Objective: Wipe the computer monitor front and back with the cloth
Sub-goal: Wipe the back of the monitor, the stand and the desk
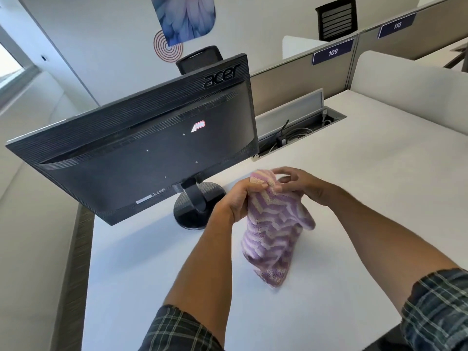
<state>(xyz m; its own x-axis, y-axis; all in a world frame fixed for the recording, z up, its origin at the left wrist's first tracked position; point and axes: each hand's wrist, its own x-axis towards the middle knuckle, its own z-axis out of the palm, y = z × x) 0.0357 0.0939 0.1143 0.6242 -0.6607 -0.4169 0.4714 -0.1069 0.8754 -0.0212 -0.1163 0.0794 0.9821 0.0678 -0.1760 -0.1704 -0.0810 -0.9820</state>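
A black Acer monitor (141, 145) stands on its round base (200, 206) on the white desk (354, 198), its back turned toward me. To the right of the base hangs a purple and cream striped cloth (273, 234), held up over the desk by both hands. My left hand (238, 196) grips the cloth's top edge from the left. My right hand (301, 183) pinches the same top edge from the right. The cloth's lower end hangs down close to the desk surface. The screen side of the monitor is hidden.
An open cable tray (298, 130) with wires is sunk into the desk behind the monitor. Beige partitions labelled 109 (333, 53) and 110 run along the back. A black chair (200, 59) stands beyond the monitor. The desk's left edge drops off near the monitor.
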